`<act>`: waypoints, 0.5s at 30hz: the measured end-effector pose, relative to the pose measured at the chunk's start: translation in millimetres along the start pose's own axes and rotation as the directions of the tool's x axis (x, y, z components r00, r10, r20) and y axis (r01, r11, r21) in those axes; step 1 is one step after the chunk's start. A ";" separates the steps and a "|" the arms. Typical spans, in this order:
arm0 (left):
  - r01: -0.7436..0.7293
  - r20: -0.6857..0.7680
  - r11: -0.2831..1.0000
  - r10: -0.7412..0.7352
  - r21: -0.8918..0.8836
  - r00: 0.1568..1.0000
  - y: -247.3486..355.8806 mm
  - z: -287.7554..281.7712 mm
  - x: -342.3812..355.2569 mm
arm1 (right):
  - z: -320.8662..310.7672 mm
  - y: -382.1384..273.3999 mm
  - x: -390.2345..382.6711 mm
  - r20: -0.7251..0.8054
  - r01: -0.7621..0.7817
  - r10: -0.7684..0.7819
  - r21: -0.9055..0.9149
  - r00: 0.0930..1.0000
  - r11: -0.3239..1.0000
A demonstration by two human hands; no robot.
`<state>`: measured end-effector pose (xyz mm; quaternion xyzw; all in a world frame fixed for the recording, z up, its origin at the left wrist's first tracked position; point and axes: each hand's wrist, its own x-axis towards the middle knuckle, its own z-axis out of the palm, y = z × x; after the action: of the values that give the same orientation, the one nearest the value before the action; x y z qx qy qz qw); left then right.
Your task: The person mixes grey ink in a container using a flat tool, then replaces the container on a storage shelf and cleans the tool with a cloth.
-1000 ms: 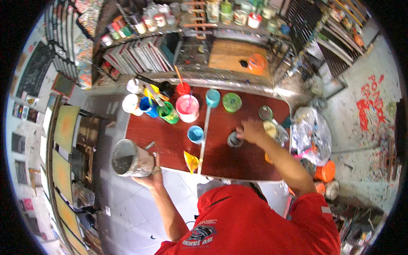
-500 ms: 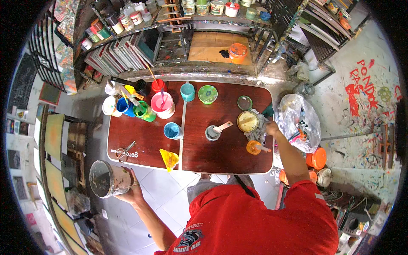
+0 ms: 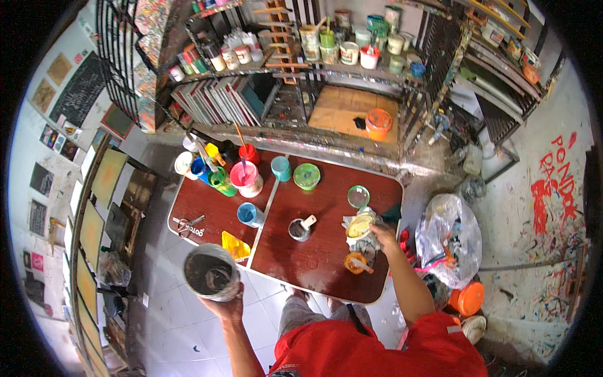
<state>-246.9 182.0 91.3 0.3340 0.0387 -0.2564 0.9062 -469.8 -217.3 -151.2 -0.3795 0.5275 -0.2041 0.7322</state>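
I hold a grey bucket (image 3: 210, 272) in my left hand (image 3: 227, 308), away from the table, over the tiled floor (image 3: 169, 314), at about seven o'clock from the table's middle. My fingers are curled under its base and side, so the hand carries it from below. The bucket stands nearly upright, its long axis is vertical and the open mouth points up toward me; inside I see dark, wet content.

My right hand (image 3: 380, 234) is at the table's right edge, at three o'clock, with the fingers closed on a crumpled rag (image 3: 364, 246) just beside a pot of yellow paint (image 3: 359, 225).

I think the risk is mostly with the bucket. It rests on one hand only, and if my wrist tilts while I look to the right, the dark liquid could spill on the floor or on my red shirt (image 3: 370, 349).

The brown table (image 3: 314, 257) is also crowded. Near my right hand stand a small orange pot (image 3: 355, 262) with a stick in it and a grey cup (image 3: 299, 229) with a spatula, so a careless pull on the rag could knock one over. A yellow funnel (image 3: 235, 245) lies at the near edge, close to the bucket.
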 end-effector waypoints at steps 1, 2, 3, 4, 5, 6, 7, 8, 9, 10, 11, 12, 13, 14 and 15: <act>0.007 -0.072 0.997 -0.002 0.073 0.997 -6.4 -7.2 -2.8 | -0.6 -18.8 -18.7 0.033 -0.049 0.049 0.002 0.998 0.999; 0.026 -0.145 0.989 -0.005 0.142 0.989 -16.3 -19.3 -1.7 | -1.5 -36.8 -40.2 0.058 -0.099 0.099 0.000 0.993 0.995; 0.066 -0.107 0.985 -0.049 0.160 0.993 -29.9 -12.2 0.2 | -8.8 -43.5 -52.9 0.110 -0.004 0.000 0.040 0.994 0.999; 0.101 -0.067 0.978 -0.090 0.181 0.994 -42.2 -4.8 3.2 | -12.9 -51.2 -63.1 0.137 0.149 -0.135 -0.103 0.981 0.983; 0.131 -0.031 0.971 -0.128 0.201 0.991 -54.2 0.4 4.9 | -7.8 -70.9 -92.7 0.183 0.297 -0.258 -0.240 0.949 0.924; 0.144 0.028 0.970 -0.153 0.197 0.988 -66.6 -13.7 14.0 | 4.7 -94.2 -128.9 0.256 0.442 -0.369 -0.357 0.893 0.823; 0.162 0.043 0.963 -0.176 0.215 0.983 -77.1 -21.1 17.6 | 22.5 -120.3 -174.4 0.312 0.543 -0.446 -0.434 0.839 0.718; 0.194 0.072 0.952 -0.216 0.237 0.974 -89.6 -16.5 20.3 | 27.3 -129.6 -199.2 0.382 0.591 -0.457 -0.411 0.803 0.695; 0.203 0.084 0.928 -0.240 0.312 0.967 -96.7 -1.5 17.5 | 29.7 -131.6 -218.0 0.446 0.631 -0.462 -0.385 0.766 0.674; 0.211 0.092 0.899 -0.265 0.383 0.960 -102.2 13.7 11.9 | 33.5 -133.9 -239.5 0.508 0.667 -0.462 -0.360 0.727 0.653; 0.218 0.113 0.882 -0.288 0.418 0.951 -103.9 21.0 6.0 | 44.9 -139.7 -266.6 0.537 0.653 -0.421 -0.373 0.731 0.659; 0.178 0.178 0.864 -0.291 0.471 0.940 -105.2 9.7 7.3 | 58.9 -144.2 -294.6 0.571 0.642 -0.376 -0.382 0.730 0.665; 0.156 0.219 0.859 -0.294 0.487 0.930 -105.3 3.4 2.8 | 66.6 -145.2 -315.8 0.637 0.740 -0.424 -0.379 0.644 0.556; 0.129 0.271 0.853 -0.299 0.506 0.915 -105.4 2.2 0.2 | 70.4 -137.1 -324.9 0.644 0.798 -0.484 -0.388 0.592 0.461; 0.109 0.278 0.866 -0.273 0.488 0.921 -103.4 -0.3 -6.1 | 73.0 -124.9 -335.0 0.655 0.846 -0.536 -0.394 0.533 0.360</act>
<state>-302.8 118.2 32.1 0.4856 -0.1463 -0.4012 0.7628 -510.1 -36.8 163.3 -0.8405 0.1737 -0.2076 0.4692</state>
